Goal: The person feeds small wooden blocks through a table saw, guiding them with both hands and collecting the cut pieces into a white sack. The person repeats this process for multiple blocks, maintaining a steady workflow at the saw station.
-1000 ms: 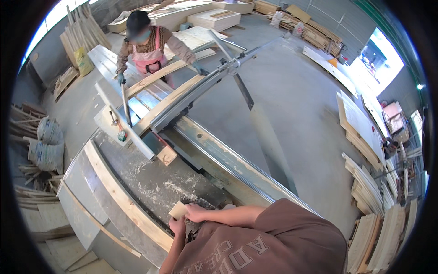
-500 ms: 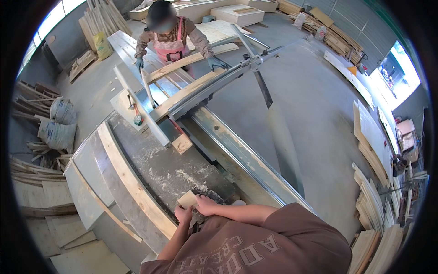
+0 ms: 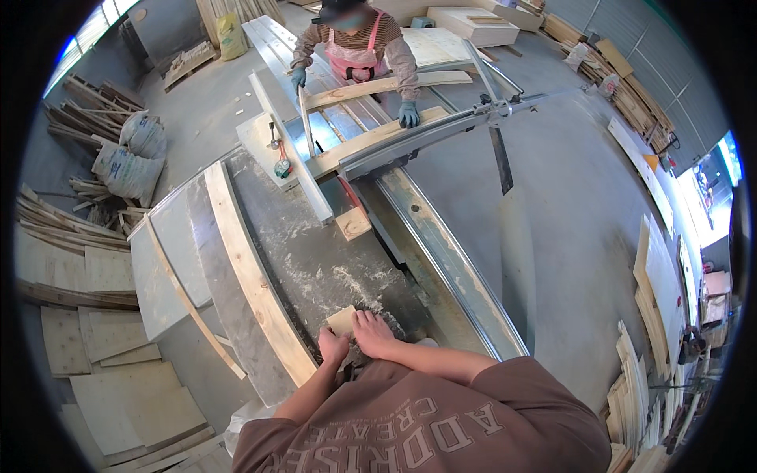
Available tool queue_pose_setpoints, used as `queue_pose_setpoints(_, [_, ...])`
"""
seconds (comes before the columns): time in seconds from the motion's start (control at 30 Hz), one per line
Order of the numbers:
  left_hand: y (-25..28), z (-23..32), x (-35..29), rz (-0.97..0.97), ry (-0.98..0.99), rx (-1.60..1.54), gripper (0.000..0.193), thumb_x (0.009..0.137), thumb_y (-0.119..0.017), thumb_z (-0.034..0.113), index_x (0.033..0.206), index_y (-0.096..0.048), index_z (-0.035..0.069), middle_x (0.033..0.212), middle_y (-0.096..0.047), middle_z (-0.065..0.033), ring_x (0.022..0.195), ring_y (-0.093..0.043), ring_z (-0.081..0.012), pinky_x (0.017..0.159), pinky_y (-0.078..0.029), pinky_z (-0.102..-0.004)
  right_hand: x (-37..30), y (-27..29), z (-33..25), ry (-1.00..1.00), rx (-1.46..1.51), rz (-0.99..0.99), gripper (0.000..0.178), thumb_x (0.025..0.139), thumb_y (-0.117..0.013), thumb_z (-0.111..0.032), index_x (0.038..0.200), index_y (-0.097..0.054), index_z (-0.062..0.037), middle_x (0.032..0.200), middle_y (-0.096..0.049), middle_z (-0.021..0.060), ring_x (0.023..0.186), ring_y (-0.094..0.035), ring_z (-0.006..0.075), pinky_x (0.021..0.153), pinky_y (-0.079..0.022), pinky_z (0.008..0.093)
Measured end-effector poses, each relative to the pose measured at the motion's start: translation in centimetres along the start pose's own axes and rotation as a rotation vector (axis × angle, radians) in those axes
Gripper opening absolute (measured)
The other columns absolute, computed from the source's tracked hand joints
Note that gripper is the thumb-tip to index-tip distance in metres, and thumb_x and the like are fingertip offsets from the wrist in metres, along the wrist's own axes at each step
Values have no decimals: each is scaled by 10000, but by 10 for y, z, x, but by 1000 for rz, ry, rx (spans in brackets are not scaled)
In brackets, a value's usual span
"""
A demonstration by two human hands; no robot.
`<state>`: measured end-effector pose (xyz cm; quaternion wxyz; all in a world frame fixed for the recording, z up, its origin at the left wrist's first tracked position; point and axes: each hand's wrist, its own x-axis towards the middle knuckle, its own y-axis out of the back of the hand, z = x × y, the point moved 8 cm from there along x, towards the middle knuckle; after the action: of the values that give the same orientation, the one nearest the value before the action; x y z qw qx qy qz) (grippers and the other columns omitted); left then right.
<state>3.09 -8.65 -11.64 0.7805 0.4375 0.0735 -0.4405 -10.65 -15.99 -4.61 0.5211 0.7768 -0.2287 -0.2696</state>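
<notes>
Lighting: bright, even daylight; sharp focus across saw table (image 3: 315,260). Glare: windows far left and far right of the table blown out. Shadows soft. Distortion: fisheye bends straight edges; black vignette surrounds frame.

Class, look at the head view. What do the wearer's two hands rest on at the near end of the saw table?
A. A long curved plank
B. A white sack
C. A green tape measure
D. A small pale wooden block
D: both the left hand and the right hand lie on the small pale wooden block atop the dusty saw table.
</notes>
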Motion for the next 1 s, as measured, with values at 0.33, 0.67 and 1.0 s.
queue_pose_setpoints(0.33, [3,4,-1,-17,29,16,616,836,-905,269,1305,-621,-11,1252,-747,-229,1164,-734,-394,990,-588,-491,4,-12,0,9,-111,-194,650,998,-557,-137,1573,-420,131,1330,-645,206,1260,-615,343,1032,-510,473])
queue_pose_setpoints(0.67, [1,0,1,-11,16,10,592,843,-899,246,1299,-622,-10,1229,-755,-232,1138,-742,-400,977,-593,-496,3,-13,0,32,-151,-209,668,993,-575,-143,1587,-415,118,1346,-642,198,1254,-618,336,998,-524,477])
queue_pose_setpoints(1.0, [4,4,-2,-12,13,2,576,853,-905,232,1288,-618,-15,1223,-755,-235,1135,-745,-394,973,-594,-485,4,-17,-1,49,-182,-163,617,1023,-557,-172,1559,-456,115,1307,-677,195,1213,-646,309,969,-519,459])
